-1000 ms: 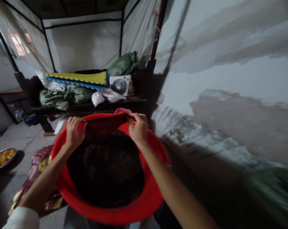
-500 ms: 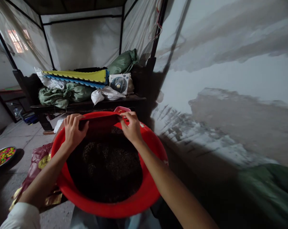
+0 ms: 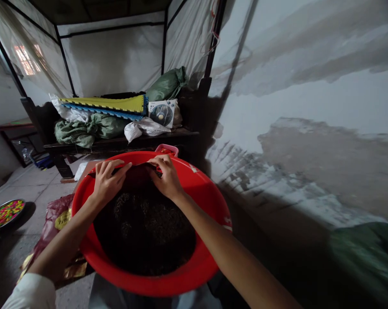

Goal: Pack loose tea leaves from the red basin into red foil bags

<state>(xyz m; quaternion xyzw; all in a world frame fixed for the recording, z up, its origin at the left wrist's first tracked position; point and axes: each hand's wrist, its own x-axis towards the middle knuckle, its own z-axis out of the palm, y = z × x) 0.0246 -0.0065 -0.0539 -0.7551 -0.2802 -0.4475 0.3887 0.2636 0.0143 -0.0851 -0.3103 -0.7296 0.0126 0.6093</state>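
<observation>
A big red plastic basin [image 3: 200,193] sits in front of me, filled with a dark heap of small dried bits [image 3: 145,227]. Over its far side both my hands pinch the top edge of a dark red packet [image 3: 136,171]. My left hand [image 3: 107,182] grips the packet's left end with its fingers curled over the edge. My right hand [image 3: 166,176] pinches the right end. The packet hangs low, just above the dark heap, and most of its body is lost in shadow.
Empty red-and-gold packets [image 3: 57,219] lie on the floor left of the basin. A metal plate of coloured sweets [image 3: 3,213] sits at far left. Behind stands a dark bed frame [image 3: 123,143] piled with green sacks, foam mats and a fan box. A stained wall [image 3: 309,128] runs along the right.
My hands have drawn closer together and sunk towards the heap, and the packet between them has slackened and narrowed from a taut wide strip.
</observation>
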